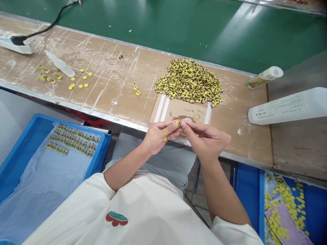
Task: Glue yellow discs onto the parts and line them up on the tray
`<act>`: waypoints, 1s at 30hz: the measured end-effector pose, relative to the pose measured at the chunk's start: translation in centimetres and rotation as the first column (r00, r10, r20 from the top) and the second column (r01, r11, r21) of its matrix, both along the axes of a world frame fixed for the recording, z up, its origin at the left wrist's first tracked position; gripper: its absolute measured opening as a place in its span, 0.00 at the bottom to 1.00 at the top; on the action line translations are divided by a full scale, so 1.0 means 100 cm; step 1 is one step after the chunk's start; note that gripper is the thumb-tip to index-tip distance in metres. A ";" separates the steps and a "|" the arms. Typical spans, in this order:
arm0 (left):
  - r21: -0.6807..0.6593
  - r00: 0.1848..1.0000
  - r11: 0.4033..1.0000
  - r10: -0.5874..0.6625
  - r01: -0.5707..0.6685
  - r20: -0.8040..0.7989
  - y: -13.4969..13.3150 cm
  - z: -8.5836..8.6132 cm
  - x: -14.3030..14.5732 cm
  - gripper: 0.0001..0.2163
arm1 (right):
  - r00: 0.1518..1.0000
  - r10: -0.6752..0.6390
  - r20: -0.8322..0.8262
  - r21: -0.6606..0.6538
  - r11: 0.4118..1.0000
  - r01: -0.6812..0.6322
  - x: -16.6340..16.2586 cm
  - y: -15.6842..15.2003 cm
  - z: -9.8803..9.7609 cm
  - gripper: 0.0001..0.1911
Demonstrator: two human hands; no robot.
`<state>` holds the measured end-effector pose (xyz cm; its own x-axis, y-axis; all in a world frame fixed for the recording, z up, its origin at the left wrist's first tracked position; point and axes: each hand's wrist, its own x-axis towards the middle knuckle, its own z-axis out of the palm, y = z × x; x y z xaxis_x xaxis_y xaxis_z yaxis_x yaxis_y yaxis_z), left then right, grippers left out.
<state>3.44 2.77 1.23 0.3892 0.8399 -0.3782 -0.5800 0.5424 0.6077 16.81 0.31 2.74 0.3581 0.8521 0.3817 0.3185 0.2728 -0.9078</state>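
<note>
My left hand [159,136] pinches a small yellow piece [178,123] between thumb and forefinger, above the table's front edge. A yellow disc [165,139] shows lower down by the curled fingers of the same hand. My right hand [206,137] is closed, its thumb and fingertips meeting the yellow piece; a dark bit shows there, too small to name. Just beyond the hands lies a cardboard sheet [185,109] with white tape strips, wet-looking stains and a clear blob [187,120]. A heap of small yellow-and-dark figures [190,81] covers its far part.
Two bottles, a small one [265,77] and a large white one [286,105], lie at right. Loose yellow discs [84,77] and a translucent bottle [60,64] are at left. Blue trays flank me: one [95,149] with rows of figures, another [262,204] with yellow discs.
</note>
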 end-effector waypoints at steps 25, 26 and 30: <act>0.084 0.987 0.992 0.101 -0.091 -0.124 -0.001 0.005 -0.032 0.14 | 0.991 0.134 0.014 -0.182 0.975 -0.129 -0.024 0.026 0.008 0.08; 0.083 0.985 0.990 0.120 -0.110 -0.123 -0.001 0.003 -0.033 0.13 | 0.990 0.144 0.004 -0.186 0.972 -0.141 -0.026 0.028 0.006 0.08; 0.063 0.977 0.983 0.180 -0.174 -0.117 0.001 -0.001 -0.039 0.12 | 0.982 0.184 -0.042 -0.191 0.963 -0.188 -0.035 0.034 -0.003 0.09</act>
